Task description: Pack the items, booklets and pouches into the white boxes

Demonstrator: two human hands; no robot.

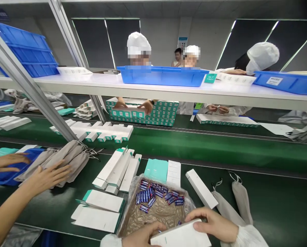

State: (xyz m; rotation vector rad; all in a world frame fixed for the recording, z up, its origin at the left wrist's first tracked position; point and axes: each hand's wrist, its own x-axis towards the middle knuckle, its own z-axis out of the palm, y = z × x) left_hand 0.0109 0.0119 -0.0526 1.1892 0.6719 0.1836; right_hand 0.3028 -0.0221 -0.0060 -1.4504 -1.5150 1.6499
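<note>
My left hand (144, 235) grips the left end of a white box (183, 236) at the bottom of the head view. My right hand (212, 224) holds the same box near its upper right edge, thumb on top. Just beyond the box is a plastic-lined tray (160, 216) with blue batteries (145, 195) lying loose in it. To the right of the tray lie a closed white box (201, 188) and grey drawstring pouches (241, 202). White boxes (114, 168) and open-flapped ones (98, 218) lie to its left.
A neighbouring person's hands (46, 176) are over grey pouches (77, 159) and a blue bin (11, 173) at left. Teal leaflets (156, 169) lie behind the tray. Across the green belt (169, 144), people work below a shelf (104, 85) with blue bins. A metal post slants at left.
</note>
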